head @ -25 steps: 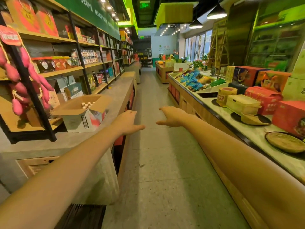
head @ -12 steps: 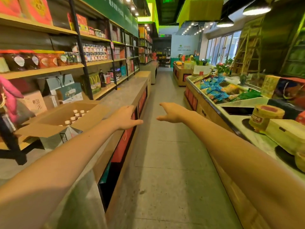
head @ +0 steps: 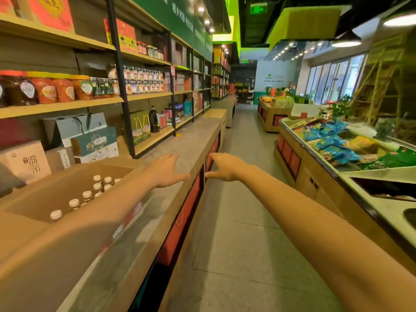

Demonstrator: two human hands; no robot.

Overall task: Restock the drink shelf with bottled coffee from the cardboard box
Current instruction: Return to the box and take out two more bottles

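Observation:
An open cardboard box [head: 51,190] sits on the grey counter [head: 193,140] at my lower left. Several coffee bottles with white caps [head: 86,194] stand upright inside it. My left forearm stretches over the box's near corner, and my left hand [head: 166,171] hovers palm down above the counter beyond the box, fingers straight, holding nothing. My right hand [head: 225,166] reaches forward over the counter's aisle edge, also empty with relaxed fingers. The wall shelves [head: 67,106] run along the left, stocked with jars, bottles and gift boxes.
Gift boxes [head: 94,140] and a dark bottle [head: 154,120] stand on the lowest shelf behind the counter. A display island [head: 337,154] with blue and green snack packs lines the right side. The tiled aisle [head: 238,199] runs between them toward more displays at the back.
I have moved forward along the aisle, so the box now lies close at my lower left. Both arms stay stretched out, and my left hand has shifted over the counter.

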